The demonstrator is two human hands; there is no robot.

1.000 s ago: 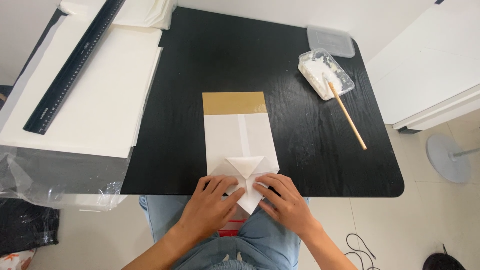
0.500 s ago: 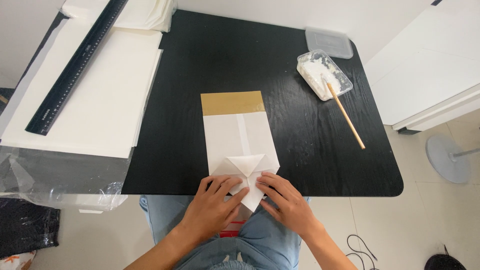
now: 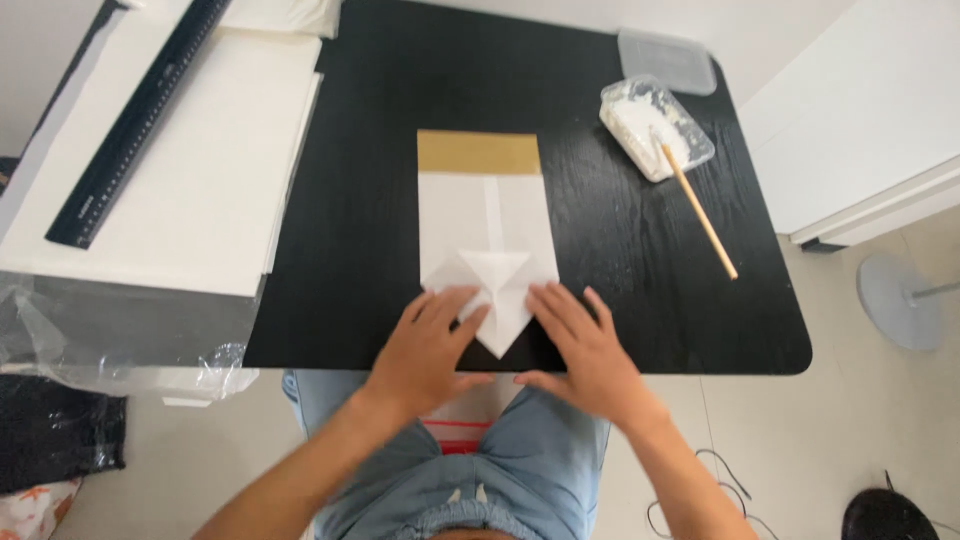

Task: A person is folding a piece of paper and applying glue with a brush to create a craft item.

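Both hands lie flat, fingers spread — left hand [image 3: 425, 345] and right hand [image 3: 585, 350] pressing the folded white paper [image 3: 487, 245] at its near point; paste tub [image 3: 655, 127] far right.

Craft workroom: black table [image 3: 400, 120], ruler [image 3: 135, 115], paste tub [image 3: 655, 125]

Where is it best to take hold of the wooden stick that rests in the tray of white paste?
Probably the bare lower end of the stick, coming from the right hand's side: it lies on the table, away from the paste tray, while its upper end sits in the paste.
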